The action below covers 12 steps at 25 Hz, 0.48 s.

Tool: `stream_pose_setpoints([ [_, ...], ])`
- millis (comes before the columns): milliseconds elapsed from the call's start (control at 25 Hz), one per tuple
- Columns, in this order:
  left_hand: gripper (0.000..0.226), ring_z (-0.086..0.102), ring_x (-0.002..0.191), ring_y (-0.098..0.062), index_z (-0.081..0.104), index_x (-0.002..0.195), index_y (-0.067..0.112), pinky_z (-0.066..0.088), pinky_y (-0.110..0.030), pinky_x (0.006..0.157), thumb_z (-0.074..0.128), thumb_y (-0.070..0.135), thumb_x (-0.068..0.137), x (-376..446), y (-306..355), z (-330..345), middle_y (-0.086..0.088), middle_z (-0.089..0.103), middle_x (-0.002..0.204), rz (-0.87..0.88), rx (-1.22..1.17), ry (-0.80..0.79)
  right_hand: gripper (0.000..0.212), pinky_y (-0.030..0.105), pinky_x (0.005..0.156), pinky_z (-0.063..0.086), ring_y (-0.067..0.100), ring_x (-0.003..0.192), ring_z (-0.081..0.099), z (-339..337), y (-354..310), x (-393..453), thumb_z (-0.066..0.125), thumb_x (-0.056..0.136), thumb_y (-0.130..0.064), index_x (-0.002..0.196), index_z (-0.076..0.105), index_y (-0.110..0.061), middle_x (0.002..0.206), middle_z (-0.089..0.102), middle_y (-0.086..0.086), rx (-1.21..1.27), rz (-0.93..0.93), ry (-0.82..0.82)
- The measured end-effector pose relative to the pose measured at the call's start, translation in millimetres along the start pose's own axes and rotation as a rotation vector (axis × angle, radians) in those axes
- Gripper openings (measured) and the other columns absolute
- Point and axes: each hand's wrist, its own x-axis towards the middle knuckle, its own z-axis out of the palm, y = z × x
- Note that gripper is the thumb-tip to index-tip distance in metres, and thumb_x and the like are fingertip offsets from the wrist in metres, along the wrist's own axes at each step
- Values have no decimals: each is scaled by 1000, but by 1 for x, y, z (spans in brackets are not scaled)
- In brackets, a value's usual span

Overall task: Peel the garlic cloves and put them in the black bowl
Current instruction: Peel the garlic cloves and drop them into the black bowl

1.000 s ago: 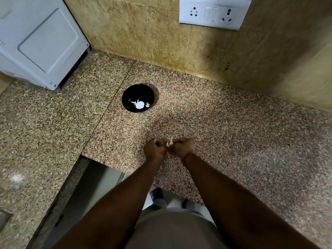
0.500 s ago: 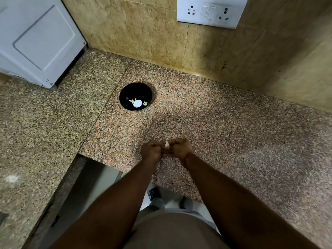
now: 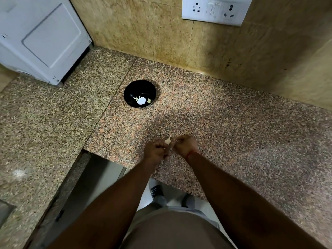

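- Broadly, we stand at the near edge of the granite counter [image 3: 233, 141], where a cut-out corner opens toward us, and both arms reach over that edge.
- Well toward the back wall, left of our hands, sits the black bowl [image 3: 139, 93]; it holds a few pale pieces, likely peeled cloves, beside a white glare spot, so we judge the task partly done.
- Our left hand [image 3: 156, 150] is curled and pinches the garlic clove [image 3: 168, 140], whose pointed tip sticks up past the knuckles, just above the counter near its front edge.
- Our right hand [image 3: 186, 145] is also curled tight, just beside the left; a pale sliver shows at its fingers, possibly a strip of skin, though it is too small for us to say.
- To peel well, we should hold the clove firmly by its body with the left and pull skin from the tip downward with the right, in strips.
- We should work low over the counter, so a slipping clove lands there and not through the cut-out.
- Only a fully bare clove should go across to the bowl.
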Motion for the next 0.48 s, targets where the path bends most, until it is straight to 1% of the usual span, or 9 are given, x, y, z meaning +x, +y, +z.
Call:
stream_pose_setpoints([
  [80, 12, 69, 54, -26, 67, 100, -16, 60, -36, 53, 62, -19, 90, -4, -5, -1, -26, 68, 78, -17, 39, -91, 29, 34, 82, 61, 15, 87, 70, -8, 7, -12, 66, 81, -7, 105, 75, -20, 96, 75, -1, -187, -210, 30],
  [120, 12, 69, 55, -28, 67, 100, -15, 60, -39, 55, 60, -18, 92, -6, -8, 1, -28, 68, 78, -42, 57, -131, 30, 31, 81, 59, 14, 86, 69, -13, 12, -21, 66, 80, -6, 105, 76, -20, 97, 75, -2, -261, -319, 33],
  [160, 12, 69, 54, -30, 66, 101, -14, 60, -41, 55, 58, -18, 93, -9, -10, 3, -29, 68, 76, -72, 66, -157, 31, 30, 80, 58, 14, 86, 69, -17, 18, -29, 68, 79, -6, 105, 77, -20, 97, 76, -2, -313, -411, 15],
  [240, 15, 69, 52, -33, 63, 106, -12, 59, -39, 47, 53, -18, 96, -16, -12, 11, -29, 68, 71, -120, 79, -187, 32, 30, 79, 57, 15, 86, 70, -25, 30, -43, 74, 77, -9, 106, 79, -22, 98, 77, 0, -391, -532, -46],
  [320, 14, 68, 48, -34, 60, 108, -8, 57, -38, 43, 49, -12, 100, -21, -17, 20, -28, 67, 66, -149, 99, -208, 30, 29, 73, 56, 16, 78, 70, -30, 41, -51, 76, 79, -12, 104, 81, -27, 91, 77, 0, -481, -621, -74],
  [360, 14, 66, 46, -34, 60, 105, -3, 55, -37, 42, 47, -6, 103, -22, -20, 24, -27, 67, 64, -175, 98, -213, 26, 29, 71, 56, 17, 74, 69, -32, 44, -52, 75, 80, -13, 100, 81, -28, 87, 76, 0, -547, -649, -86],
  [440, 20, 61, 41, -31, 57, 95, 8, 50, -30, 43, 40, 6, 104, -27, -23, 31, -27, 64, 61, -240, 73, -181, 18, 34, 73, 59, 19, 74, 68, -34, 47, -55, 69, 85, -12, 92, 82, -24, 83, 75, 0, -703, -635, -129],
  [480, 21, 59, 39, -29, 54, 91, 11, 47, -26, 43, 38, 8, 104, -30, -24, 35, -26, 62, 58, -225, 105, -162, 18, 34, 74, 59, 20, 76, 69, -34, 48, -57, 66, 87, -12, 90, 81, -22, 84, 74, 1, -773, -610, -148],
])
